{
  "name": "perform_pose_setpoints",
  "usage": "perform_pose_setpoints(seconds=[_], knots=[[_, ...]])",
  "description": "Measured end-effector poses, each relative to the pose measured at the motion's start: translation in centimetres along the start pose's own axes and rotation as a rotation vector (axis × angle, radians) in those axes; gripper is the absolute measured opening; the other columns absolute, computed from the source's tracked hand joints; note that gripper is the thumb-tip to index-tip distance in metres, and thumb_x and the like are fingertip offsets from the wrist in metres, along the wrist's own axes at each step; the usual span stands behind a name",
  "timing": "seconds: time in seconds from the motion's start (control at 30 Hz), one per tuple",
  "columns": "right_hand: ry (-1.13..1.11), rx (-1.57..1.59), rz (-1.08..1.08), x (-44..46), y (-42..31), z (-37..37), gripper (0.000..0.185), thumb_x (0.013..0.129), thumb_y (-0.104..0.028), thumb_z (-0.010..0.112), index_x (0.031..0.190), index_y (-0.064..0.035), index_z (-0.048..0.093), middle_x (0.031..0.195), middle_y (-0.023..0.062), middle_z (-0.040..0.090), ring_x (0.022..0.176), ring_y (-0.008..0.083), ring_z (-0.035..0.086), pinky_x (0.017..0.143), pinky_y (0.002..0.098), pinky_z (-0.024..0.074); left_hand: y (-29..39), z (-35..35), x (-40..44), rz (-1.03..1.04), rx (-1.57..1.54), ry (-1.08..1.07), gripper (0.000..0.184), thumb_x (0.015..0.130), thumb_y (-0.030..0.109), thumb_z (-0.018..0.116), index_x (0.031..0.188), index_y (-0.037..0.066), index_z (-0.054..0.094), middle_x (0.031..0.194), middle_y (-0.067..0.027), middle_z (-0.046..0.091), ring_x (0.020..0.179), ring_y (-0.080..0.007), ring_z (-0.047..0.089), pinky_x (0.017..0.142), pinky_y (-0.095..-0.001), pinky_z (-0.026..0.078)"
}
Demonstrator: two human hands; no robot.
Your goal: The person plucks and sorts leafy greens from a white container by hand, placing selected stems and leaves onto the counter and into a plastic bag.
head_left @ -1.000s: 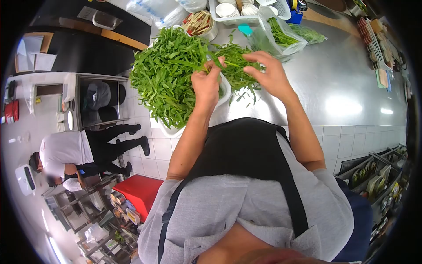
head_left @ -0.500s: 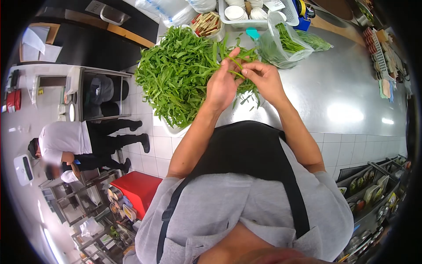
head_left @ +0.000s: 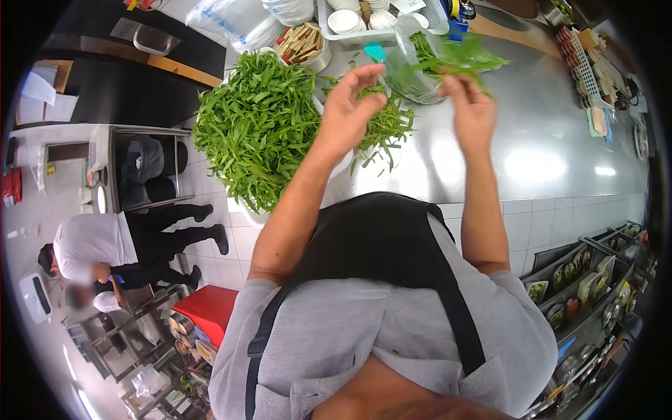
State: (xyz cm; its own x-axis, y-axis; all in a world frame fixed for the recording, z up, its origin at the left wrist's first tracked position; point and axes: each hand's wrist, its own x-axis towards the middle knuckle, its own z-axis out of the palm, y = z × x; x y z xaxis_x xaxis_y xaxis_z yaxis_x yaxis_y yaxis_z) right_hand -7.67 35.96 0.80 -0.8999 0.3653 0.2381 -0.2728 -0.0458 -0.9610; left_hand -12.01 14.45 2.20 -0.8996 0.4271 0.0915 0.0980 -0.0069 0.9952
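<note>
A large heap of leafy green stems (head_left: 259, 133) fills a white tub (head_left: 253, 214) at the left of the steel counter. My left hand (head_left: 350, 108) hovers between this heap and a smaller pile of greens (head_left: 386, 126), fingers apart and nothing in them. Further right, my right hand (head_left: 470, 105) pinches a green sprig (head_left: 465, 57), blurred by motion, just beside a clear plastic bag of greens (head_left: 413, 73). Part of the bag is hidden behind the sprig.
Behind the greens stand a tin of small packets (head_left: 301, 45), a white basket with small dishes (head_left: 385, 31) and a turquoise object (head_left: 375, 52). A white rack (head_left: 591, 77) is at the right. Two people (head_left: 98, 241) stand at far left.
My hands have moved apart. The right one has swung right toward the bag with the sprig; the left has let go and its fingers have spread.
</note>
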Motion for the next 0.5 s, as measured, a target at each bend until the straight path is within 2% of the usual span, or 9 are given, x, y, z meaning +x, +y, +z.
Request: perform_pose_setpoints(seconds=[0.07, 0.1, 0.13, 0.17, 0.23, 0.3, 0.33, 0.43, 0.5], knots=[[0.119, -0.038, 0.005, 1.4, -1.6, -1.3, 0.016, 0.097, -0.011, 0.067, 0.108, 0.0004, 0.072, 0.097, 0.0038, 0.072, 0.086, 0.0115, 0.064, 0.078, 0.0274, 0.0515, 1.1, 0.2, 2.3, 0.012, 0.092, 0.000, 0.038, 0.098, 0.019, 0.059, 0.131, 0.000, 0.062, 0.137, -0.0114, 0.058, 0.127, -0.0207, 0.054, 0.107, -0.0363, 0.044], [0.019, -0.062, 0.003, 2.2, -0.8, -1.5, 0.017, 0.098, -0.011, 0.066, 0.108, 0.0006, 0.072, 0.098, 0.0038, 0.073, 0.088, 0.0112, 0.065, 0.079, 0.0280, 0.0518, 1.5, 0.5, 3.6, 0.019, 0.138, 0.001, 0.035, 0.098, 0.020, 0.059, 0.125, -0.001, 0.067, 0.135, -0.0107, 0.060, 0.124, -0.0199, 0.056, 0.106, -0.0358, 0.045], [-0.081, -0.086, 0.001, 3.4, 0.7, -1.4, 0.018, 0.098, -0.012, 0.064, 0.108, 0.0008, 0.072, 0.098, 0.0038, 0.073, 0.089, 0.0110, 0.065, 0.080, 0.0285, 0.0521, 1.2, 1.6, 5.2, 0.111, 0.070, 0.032, 0.032, 0.099, 0.023, 0.058, 0.113, -0.001, 0.073, 0.128, -0.0079, 0.063, 0.112, -0.0145, 0.059, 0.099, -0.0316, 0.048], [-0.179, -0.110, -0.004, 4.6, 2.3, -1.4, 0.019, 0.099, -0.013, 0.063, 0.108, 0.0010, 0.072, 0.099, 0.0038, 0.074, 0.091, 0.0108, 0.066, 0.081, 0.0291, 0.0524, 0.8, 2.4, 6.6, 0.057, 0.040, 0.049, 0.032, 0.099, 0.024, 0.058, 0.113, -0.001, 0.073, 0.122, -0.0074, 0.065, 0.105, -0.0133, 0.059, 0.094, -0.0302, 0.048], [-0.157, -0.459, -0.133, 6.2, 4.2, -1.7, 0.020, 0.098, -0.014, 0.063, 0.111, 0.0000, 0.071, 0.102, 0.0141, 0.075, 0.094, 0.0249, 0.071, 0.084, 0.0359, 0.0533, 0.7, 3.5, 9.0, -0.041, -0.017, 0.076, 0.033, 0.099, 0.025, 0.059, 0.112, -0.001, 0.073, 0.109, -0.0064, 0.070, 0.092, -0.0109, 0.060, 0.083, -0.0275, 0.050], [-0.088, -0.827, -0.221, 7.6, 4.4, -2.6, 0.020, 0.097, -0.013, 0.063, 0.110, -0.0010, 0.071, 0.102, 0.0200, 0.073, 0.096, 0.0344, 0.070, 0.084, 0.0410, 0.0534, 0.5, 3.5, 10.0, 0.039, 0.177, 0.189, 0.033, 0.094, 0.025, 0.062, 0.110, 0.000, 0.075, 0.080, -0.0085, 0.068, 0.070, -0.0188, 0.061, 0.070, -0.0345, 0.050], [-0.102, -0.945, -0.292, 8.3, 4.4, -3.4, 0.015, 0.093, -0.010, 0.063, 0.102, -0.0012, 0.071, 0.101, 0.0256, 0.069, 0.098, 0.0431, 0.066, 0.083, 0.0498, 0.0519, 0.1, 3.5, 10.2, 0.070, 0.272, 0.248, 0.032, 0.091, 0.025, 0.063, 0.108, 0.000, 0.075, 0.065, -0.0096, 0.067, 0.059, -0.0228, 0.061, 0.064, -0.0380, 0.050], [-0.322, -1.287, -0.106, 9.0, 3.4, -5.2, 0.020, 0.090, -0.013, 0.067, 0.104, 0.0000, 0.068, 0.095, 0.0220, 0.070, 0.095, 0.0425, 0.066, 0.082, 0.0514, 0.0511, -0.1, 3.0, 10.1, 0.087, 0.363, 0.231, 0.037, 0.089, 0.026, 0.071, 0.114, -0.001, 0.075, 0.077, -0.0031, 0.070, 0.062, -0.0109, 0.056, 0.059, -0.0295, 0.046], [-0.402, -1.392, -0.165, 9.5, 3.6, -5.8, 0.019, 0.088, -0.014, 0.067, 0.101, 0.0004, 0.068, 0.096, 0.0222, 0.069, 0.096, 0.0429, 0.065, 0.083, 0.0528, 0.0497, -0.6, 3.0, 10.2, 0.159, 0.528, 0.236, 0.043, 0.085, 0.025, 0.074, 0.118, -0.002, 0.073, 0.086, -0.0077, 0.071, 0.063, -0.0118, 0.055, 0.061, -0.0306, 0.048]])
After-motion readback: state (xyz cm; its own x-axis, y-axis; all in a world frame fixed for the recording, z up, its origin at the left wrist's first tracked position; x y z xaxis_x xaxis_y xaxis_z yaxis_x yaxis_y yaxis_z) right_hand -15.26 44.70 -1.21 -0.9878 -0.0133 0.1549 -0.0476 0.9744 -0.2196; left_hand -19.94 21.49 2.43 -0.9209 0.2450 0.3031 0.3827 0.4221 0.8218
